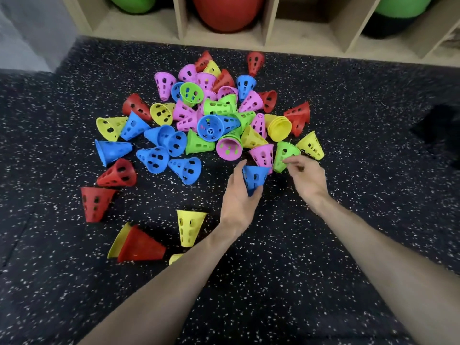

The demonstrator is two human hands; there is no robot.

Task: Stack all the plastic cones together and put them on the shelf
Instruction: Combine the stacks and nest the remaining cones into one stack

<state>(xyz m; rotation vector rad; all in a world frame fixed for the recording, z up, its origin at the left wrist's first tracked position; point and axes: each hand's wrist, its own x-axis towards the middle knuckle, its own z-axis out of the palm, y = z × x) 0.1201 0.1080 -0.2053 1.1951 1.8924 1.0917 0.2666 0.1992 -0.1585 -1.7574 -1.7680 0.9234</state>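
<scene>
Left hand (238,195) grips a blue perforated plastic cone (255,177), thumb on one side and fingers curled round the narrow end, the wide rim turned away toward the heap. Right hand (307,178) reaches in just beside it, its fingertips pinching the rim of a lime-green perforated plastic cone (283,155) that lies on its side on the floor; a pink perforated plastic cone (262,154) sits between the two, touching the blue one.

Beyond the hands spreads the main heap of plastic cones (211,113) — pink, green, blue, yellow and red, tumbled every way on the dark speckled rubber floor (298,282). A few are already nested: a small stack of yellow cones (278,127) lies near the right side of the heap, with a red cone (298,117) just behind it. Loose ones trail off to the left and nearer the person — a red cone on its side (95,204), a lone yellow cone (188,227) beside the left forearm, and a red cone lying over a yellow one (139,244).

At the far edge of the floor stands a pale wooden shelf unit (270,23) with open compartments. A large red ball (226,11) fills one, and green balls (134,3) show in others.
</scene>
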